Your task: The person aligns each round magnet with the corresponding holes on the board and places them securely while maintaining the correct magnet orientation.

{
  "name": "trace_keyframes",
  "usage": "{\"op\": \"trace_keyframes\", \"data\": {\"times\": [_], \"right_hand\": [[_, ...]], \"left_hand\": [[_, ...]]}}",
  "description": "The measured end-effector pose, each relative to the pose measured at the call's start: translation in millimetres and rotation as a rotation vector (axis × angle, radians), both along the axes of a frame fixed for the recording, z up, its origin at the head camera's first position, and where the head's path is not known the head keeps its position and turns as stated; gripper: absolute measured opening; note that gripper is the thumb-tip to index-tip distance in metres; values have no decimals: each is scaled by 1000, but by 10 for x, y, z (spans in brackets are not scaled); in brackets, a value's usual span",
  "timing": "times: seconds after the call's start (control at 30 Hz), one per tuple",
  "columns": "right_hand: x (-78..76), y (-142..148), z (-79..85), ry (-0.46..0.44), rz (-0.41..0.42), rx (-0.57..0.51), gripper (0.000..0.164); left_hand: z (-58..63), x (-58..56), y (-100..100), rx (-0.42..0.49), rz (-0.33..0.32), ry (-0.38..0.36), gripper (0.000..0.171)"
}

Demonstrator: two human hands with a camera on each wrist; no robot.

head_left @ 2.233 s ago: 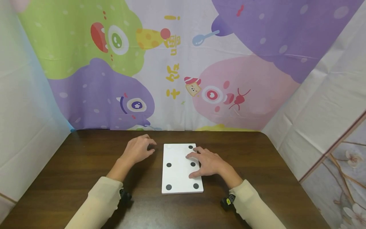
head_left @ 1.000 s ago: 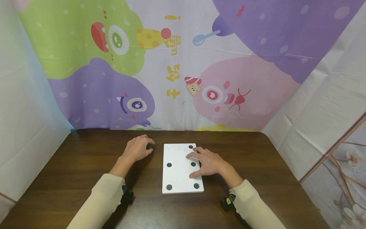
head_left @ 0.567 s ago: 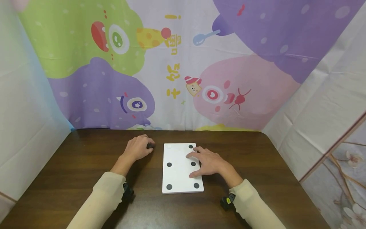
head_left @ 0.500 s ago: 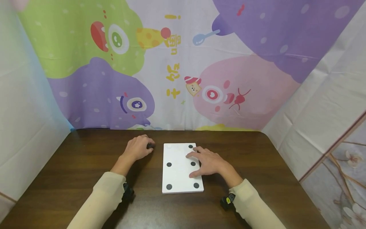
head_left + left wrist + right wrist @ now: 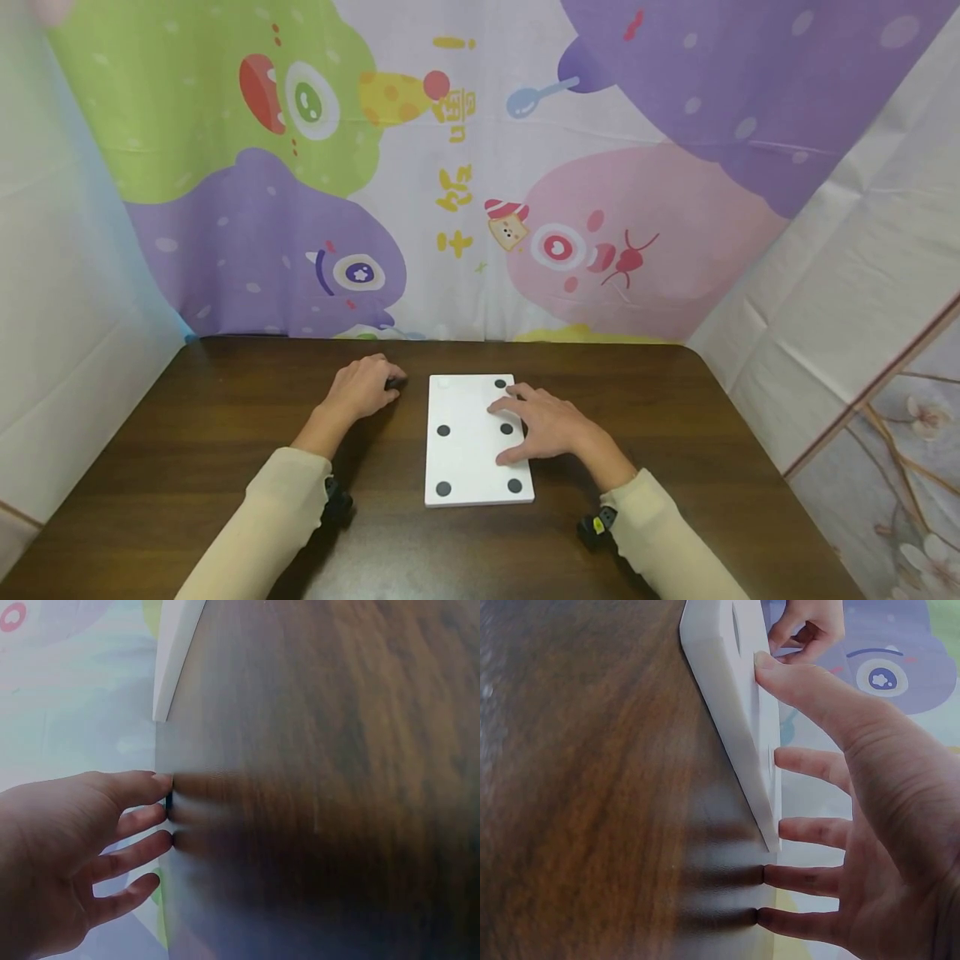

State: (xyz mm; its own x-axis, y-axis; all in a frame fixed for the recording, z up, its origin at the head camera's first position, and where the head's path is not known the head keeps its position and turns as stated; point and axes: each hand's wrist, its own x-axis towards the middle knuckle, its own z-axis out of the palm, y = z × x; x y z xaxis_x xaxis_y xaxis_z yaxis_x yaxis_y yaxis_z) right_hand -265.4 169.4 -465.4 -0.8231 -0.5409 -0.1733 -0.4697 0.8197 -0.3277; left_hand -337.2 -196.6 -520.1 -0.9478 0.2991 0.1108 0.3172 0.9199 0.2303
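Note:
A white board (image 5: pixel 472 467) with several black round discs lies on the table; a pale round spot (image 5: pixel 443 384) marks its far left corner. Left of the board, my left hand (image 5: pixel 358 389) pinches a small black disc (image 5: pixel 394 382) low at the tabletop. In the left wrist view only a thin dark sliver of that black disc (image 5: pixel 169 799) shows by the thumb. My right hand (image 5: pixel 551 427) rests over the board's right edge with fingers spread. The right wrist view shows its thumb and two fingertips at the board (image 5: pixel 720 682), the other two on the table.
The brown wooden table (image 5: pixel 225 433) ends at a cartoon-printed curtain (image 5: pixel 465 292) behind it. White cloth walls (image 5: pixel 82 333) stand along both sides. Small black wrist devices (image 5: pixel 337 502) sit below the sleeves.
The black disc in my left hand has tipped from a steeper angle to nearly flat. That hand shifted slightly left early on. My right hand and the board have stayed put.

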Motion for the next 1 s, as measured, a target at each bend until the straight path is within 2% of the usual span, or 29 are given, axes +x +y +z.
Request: {"op": "trace_keyframes", "data": {"times": [0.2, 0.4, 0.53, 0.77, 1.0], "right_hand": [[-3, -3, -4, 2, 1, -1, 83], [-6, 2, -9, 7, 2, -1, 82], [-7, 3, -16, 9, 4, 3, 82], [-4, 8, -23, 7, 1, 3, 82], [7, -2, 5, 0, -1, -2, 82]], "left_hand": [[-226, -163, -77, 17, 1, 8, 31], [-367, -279, -104, 15, 8, -1, 28], [-385, -289, -92, 20, 11, -8, 26], [-356, -230, -58, 25, 16, 6, 24], [-388, -264, -80, 36, 30, 8, 22]]}}
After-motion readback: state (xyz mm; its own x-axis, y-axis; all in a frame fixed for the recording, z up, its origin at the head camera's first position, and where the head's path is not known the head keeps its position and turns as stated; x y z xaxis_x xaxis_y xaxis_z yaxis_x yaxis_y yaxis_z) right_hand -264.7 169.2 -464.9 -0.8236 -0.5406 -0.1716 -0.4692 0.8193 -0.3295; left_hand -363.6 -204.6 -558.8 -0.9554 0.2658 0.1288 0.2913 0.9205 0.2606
